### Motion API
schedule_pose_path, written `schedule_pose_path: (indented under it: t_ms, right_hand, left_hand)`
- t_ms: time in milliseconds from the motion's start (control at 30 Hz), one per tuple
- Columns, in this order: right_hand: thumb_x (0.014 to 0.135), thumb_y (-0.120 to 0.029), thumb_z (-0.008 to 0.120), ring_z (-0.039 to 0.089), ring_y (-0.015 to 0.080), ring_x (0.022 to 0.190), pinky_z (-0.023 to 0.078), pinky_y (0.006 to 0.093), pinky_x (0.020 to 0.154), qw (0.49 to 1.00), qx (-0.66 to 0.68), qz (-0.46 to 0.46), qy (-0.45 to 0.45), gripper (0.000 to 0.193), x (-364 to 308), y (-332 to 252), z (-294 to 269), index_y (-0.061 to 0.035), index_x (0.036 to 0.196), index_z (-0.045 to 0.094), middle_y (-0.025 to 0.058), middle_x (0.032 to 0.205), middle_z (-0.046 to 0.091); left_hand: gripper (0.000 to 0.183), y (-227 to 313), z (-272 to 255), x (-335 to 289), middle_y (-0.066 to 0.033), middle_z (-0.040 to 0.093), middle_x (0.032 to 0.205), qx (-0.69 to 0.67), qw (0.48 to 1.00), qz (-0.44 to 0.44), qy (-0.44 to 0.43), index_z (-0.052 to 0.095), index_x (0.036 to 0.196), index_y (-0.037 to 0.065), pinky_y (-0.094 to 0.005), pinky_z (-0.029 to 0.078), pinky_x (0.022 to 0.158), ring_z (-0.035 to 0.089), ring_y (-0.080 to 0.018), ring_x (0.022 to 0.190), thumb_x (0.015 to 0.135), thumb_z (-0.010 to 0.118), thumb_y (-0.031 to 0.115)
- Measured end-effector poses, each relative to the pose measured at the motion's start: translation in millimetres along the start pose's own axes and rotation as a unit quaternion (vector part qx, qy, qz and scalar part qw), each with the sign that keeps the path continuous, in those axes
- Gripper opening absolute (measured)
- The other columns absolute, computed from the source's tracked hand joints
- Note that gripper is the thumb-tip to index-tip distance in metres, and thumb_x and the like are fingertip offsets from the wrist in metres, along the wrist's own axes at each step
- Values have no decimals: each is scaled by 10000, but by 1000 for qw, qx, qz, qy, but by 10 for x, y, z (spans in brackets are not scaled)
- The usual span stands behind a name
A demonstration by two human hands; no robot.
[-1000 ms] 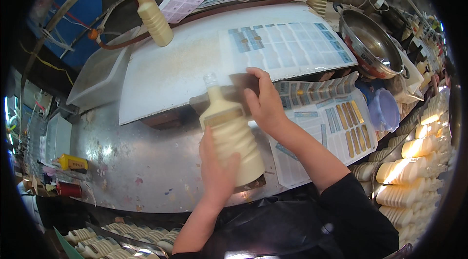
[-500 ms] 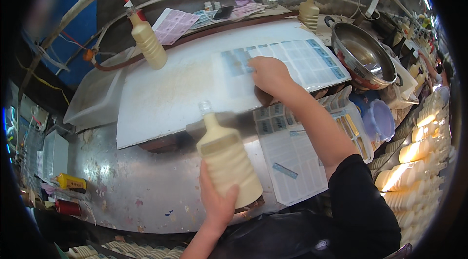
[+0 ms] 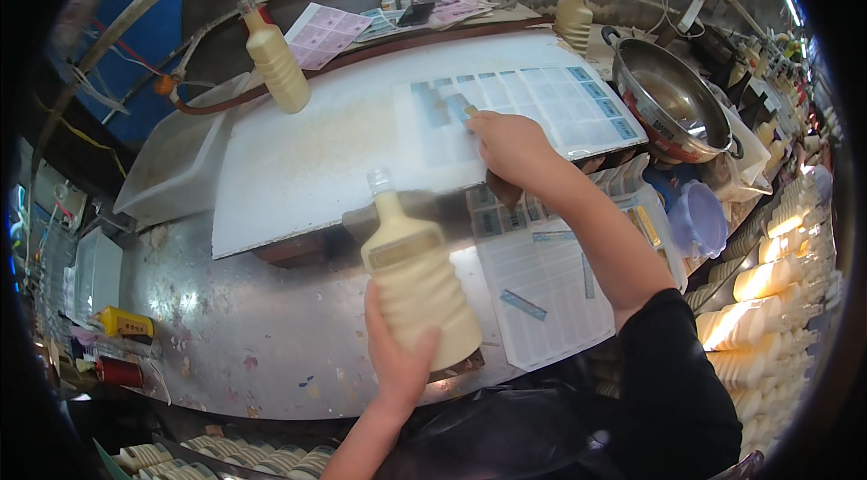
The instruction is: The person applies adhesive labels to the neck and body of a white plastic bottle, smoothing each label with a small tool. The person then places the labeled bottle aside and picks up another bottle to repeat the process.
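Observation:
In the lower middle, my left hand (image 3: 398, 361) is wrapped around a cream-coloured bottle (image 3: 423, 292) with a ribbed body and a clear neck. The bottle leans with its neck away from me, and a brownish band crosses its shoulder. My right hand (image 3: 513, 148) is over a wet-looking sheet of blue and white labels (image 3: 551, 110) on a white board (image 3: 307, 155). Its fingers pinch a small bluish label (image 3: 462, 106), raised at the sheet's left part. Something brown, partly hidden, shows below that hand.
Another cream bottle (image 3: 275, 69) stands at the board's far left, and one (image 3: 573, 24) at the back right. A wide metal pan (image 3: 673, 92), a purple basin (image 3: 697, 220) and many stacked bottles (image 3: 768, 299) lie right. A translucent tray (image 3: 551, 326) with label strips sits nearer me.
My right hand has drawn back slightly toward me and right, and a label piece now shows raised at its fingertips. The bottle in my left hand has barely moved.

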State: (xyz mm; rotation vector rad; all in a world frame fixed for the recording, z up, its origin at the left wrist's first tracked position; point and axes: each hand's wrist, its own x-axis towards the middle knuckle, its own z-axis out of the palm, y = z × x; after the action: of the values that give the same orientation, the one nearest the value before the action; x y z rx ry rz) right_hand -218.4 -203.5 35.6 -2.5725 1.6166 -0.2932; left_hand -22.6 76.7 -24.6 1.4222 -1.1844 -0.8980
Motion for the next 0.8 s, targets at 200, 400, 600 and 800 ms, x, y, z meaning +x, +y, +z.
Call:
schedule_pose_path:
  t_ms: [200,400,600,800]
  right_hand:
    - [886,-61,520,685,385,925,541,485,792,999,-25,27,-1,230,-170,19,77,-49,1047,684,149,1081,701]
    - [873,-55,558,679,383,903,537,493,779,996,1,-38,82,187,-763,-108,70,-51,1020,674,160,1051,688]
    - [904,-111,520,683,379,904,541,490,774,1000,-12,9,8,200,-58,222,127,-52,1013,676,168,979,706]
    - [889,-86,520,702,372,885,554,479,781,995,-67,67,-11,224,-281,71,-24,-13,1034,674,175,1128,698]
  left_hand:
    - [955,-28,13,-36,-223,372,1524,-24,999,-6,23,135,1601,16,-437,341,1165,426,-308,1380,894,706,311]
    - [904,-19,14,-103,-222,381,1509,-38,999,-5,35,158,1588,4,-431,327,1171,423,-302,1376,914,691,286]
    - [867,40,81,-103,-230,379,1515,-31,999,-5,33,161,1589,3,-428,317,1177,416,-306,1387,930,668,246]
    - [836,-25,55,-112,-244,427,1486,-15,998,-4,68,236,1555,-19,-426,373,1149,469,-325,1371,848,678,48]
